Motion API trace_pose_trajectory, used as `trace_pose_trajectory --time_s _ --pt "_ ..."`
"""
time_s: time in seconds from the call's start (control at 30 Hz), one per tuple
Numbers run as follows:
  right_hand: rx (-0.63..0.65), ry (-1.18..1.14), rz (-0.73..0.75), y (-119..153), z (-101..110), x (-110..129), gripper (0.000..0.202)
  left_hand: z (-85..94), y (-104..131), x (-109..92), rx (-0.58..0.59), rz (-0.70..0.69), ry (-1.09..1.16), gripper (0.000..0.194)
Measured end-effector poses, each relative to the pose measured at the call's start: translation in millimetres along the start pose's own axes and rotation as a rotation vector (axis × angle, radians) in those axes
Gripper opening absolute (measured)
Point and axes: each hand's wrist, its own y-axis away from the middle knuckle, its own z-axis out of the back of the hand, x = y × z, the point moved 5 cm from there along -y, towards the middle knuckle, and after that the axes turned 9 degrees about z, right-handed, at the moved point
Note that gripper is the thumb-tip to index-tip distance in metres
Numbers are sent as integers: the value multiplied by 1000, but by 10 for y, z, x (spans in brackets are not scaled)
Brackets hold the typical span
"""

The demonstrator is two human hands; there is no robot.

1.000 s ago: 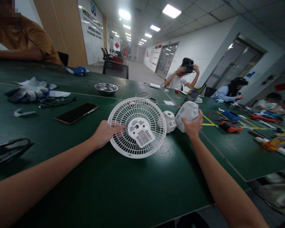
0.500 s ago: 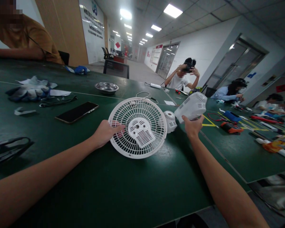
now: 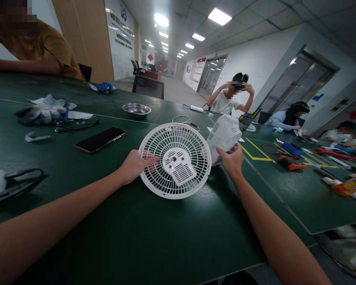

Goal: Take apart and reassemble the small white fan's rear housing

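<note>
My left hand [image 3: 135, 165] is closed on the left rim of a round white fan grille [image 3: 175, 161], thumb in front and fingers seen through the bars. The grille is tilted over the green table, with a vented plate at its hub. In my right hand [image 3: 233, 159] is a white plastic fan housing [image 3: 224, 132] with slots near its top, gripped at its lower right. This housing overlaps the grille's right edge in view; whether they touch, I cannot tell. A white part behind them is mostly hidden.
A phone [image 3: 100, 139], a steel bowl [image 3: 137, 110] and gloves [image 3: 44, 112] lie on the green table [image 3: 142, 237]. A white cord [image 3: 180, 118] runs behind the grille. An orange meter [image 3: 292, 163] and other tools lie at right. Several people sit around.
My right hand has moved left with the fan housing, which now stands more upright and covers the small vented part behind the grille. The left hand keeps its grip; the view shifted slightly.
</note>
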Motion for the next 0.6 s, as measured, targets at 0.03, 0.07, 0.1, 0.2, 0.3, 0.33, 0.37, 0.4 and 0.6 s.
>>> trace_pose_trajectory --time_s 0.03,0.07,0.1,0.2,0.3,0.33,0.37,0.4,0.6 --pt "-27 -8 -8 -52 58 -70 89 0 2 -1 0 -1 10 15" --pt "-59 -11 -20 -108 126 -148 91 -1 4 -4 -1 -4 16 15" --pt "-80 -1 -39 -165 192 -233 92 -2 6 -7 0 -8 15 15" --pt "-122 28 -117 -297 345 -486 89 -1 1 -7 -7 -17 -8 18" --pt "-120 26 -162 -351 386 -632 85 7 -8 -2 -7 -30 -15 20" --pt "-118 2 -145 -358 382 -638 88 10 -9 1 -7 -30 -12 20" --pt "-121 -26 -112 -363 378 -624 92 10 -10 5 -3 -27 -9 19" --pt "-132 -49 -70 -367 380 -597 97 10 -9 8 0 -21 -6 18" --pt "-246 -8 62 -400 477 -488 87 11 -14 16 -11 -25 -27 15"
